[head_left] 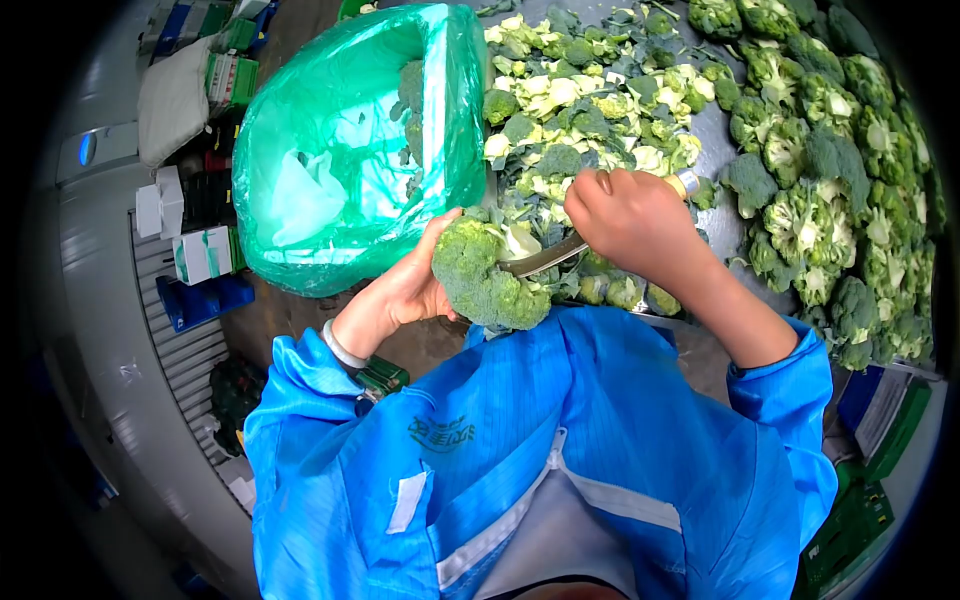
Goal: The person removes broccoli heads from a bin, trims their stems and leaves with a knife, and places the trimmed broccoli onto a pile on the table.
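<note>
1. While the left hand (400, 292) cups a broccoli head (490, 285) from the side nearer the plastic-lined container (455, 130), most of its fingers hidden, the right hand (630, 215) is closed around a knife (548, 257) on the side farther from the container.
2. The broccoli head is held just off the container's near right corner. The curved blade meets it beside the pale stem; how deep, I cannot tell.
3. Right of the container, a metal table (712, 150) carries cut broccoli pieces (560, 95), starting just beside the green plastic.
4. Farther right of it, a narrow bare strip separates them from piled broccoli heads (810, 225).
5. The container's wide mouth leaves broad open room inside.
6. On its near side, floor (280, 325) shows before the blue sleeve (300, 385).
</note>
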Action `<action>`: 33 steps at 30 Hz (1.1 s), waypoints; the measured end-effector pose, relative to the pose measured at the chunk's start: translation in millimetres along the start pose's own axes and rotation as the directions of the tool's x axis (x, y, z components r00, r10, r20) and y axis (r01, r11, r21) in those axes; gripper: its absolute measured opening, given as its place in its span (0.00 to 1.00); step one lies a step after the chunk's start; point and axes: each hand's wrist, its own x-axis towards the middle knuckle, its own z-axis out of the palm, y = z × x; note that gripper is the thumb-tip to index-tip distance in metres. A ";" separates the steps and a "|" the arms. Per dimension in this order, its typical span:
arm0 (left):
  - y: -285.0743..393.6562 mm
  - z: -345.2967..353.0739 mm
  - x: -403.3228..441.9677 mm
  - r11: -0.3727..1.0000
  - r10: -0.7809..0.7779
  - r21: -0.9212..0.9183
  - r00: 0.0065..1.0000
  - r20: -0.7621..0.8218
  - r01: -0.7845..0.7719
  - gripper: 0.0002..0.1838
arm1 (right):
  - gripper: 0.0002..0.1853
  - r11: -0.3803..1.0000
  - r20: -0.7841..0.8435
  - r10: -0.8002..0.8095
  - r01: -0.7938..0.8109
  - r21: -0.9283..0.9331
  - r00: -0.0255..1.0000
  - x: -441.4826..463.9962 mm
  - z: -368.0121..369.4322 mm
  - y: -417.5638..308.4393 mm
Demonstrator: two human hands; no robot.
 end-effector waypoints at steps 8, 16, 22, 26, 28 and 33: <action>3.8 2.2 -3.2 0.985 0.149 0.072 0.983 0.103 -0.157 0.47 | 0.06 0.954 0.108 0.245 -0.259 0.149 0.964 -17.0 21.3 -18.3; -14.1 -20.1 2.3 0.927 0.334 0.072 0.898 0.287 -0.368 0.46 | 0.06 0.947 0.129 0.270 -0.287 0.143 0.954 -22.1 16.9 -19.0; -12.3 -22.5 4.4 0.992 0.112 0.014 0.942 0.316 -0.123 0.42 | 0.05 0.980 0.050 0.174 -0.178 0.091 0.984 -13.6 20.1 0.9; -7.6 -5.8 4.1 0.979 0.176 0.072 0.972 0.159 -0.189 0.42 | 0.05 0.931 0.138 0.337 -0.352 0.097 0.931 -17.9 37.5 -15.7; -7.5 5.5 6.1 0.952 0.284 0.106 0.958 0.027 -0.286 0.40 | 0.04 0.874 0.207 0.437 -0.468 0.134 0.875 -22.0 46.7 -35.1; -8.2 7.4 6.6 0.948 0.311 0.083 0.950 -0.024 -0.308 0.37 | 0.08 0.781 0.273 0.519 -0.579 0.232 0.810 -24.1 64.5 -49.7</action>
